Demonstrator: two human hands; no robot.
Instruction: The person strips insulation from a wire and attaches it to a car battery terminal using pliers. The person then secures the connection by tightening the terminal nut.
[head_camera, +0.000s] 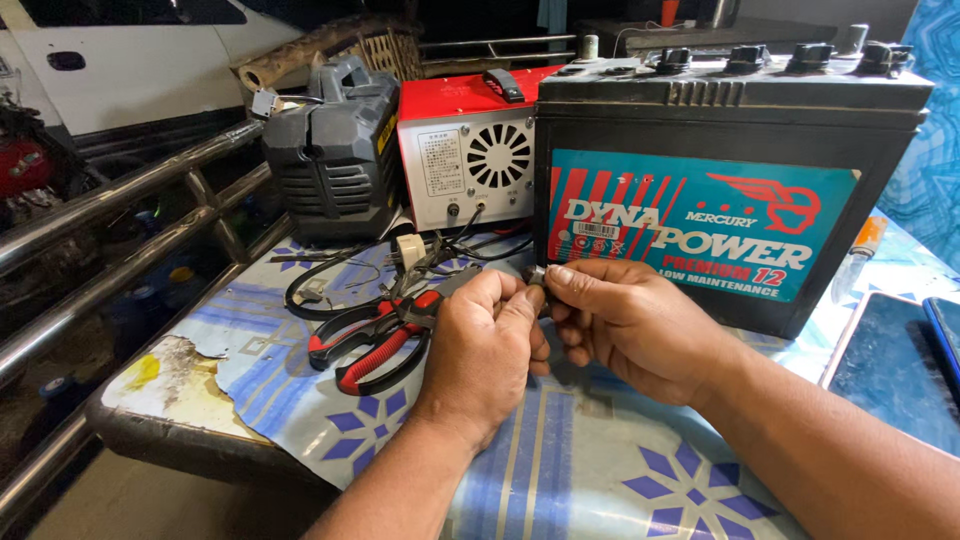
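Left hand (485, 345): pinches a small dark part (535, 274), maybe a clip.
Right hand (625, 325): pinches it too.
Behind: car battery (720, 160).
Left edge of table (560, 470): red pliers (375, 335).

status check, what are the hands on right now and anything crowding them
Left hand and right hand pinch one small dark part. Car battery right behind. Red-handled pliers beside left hand.
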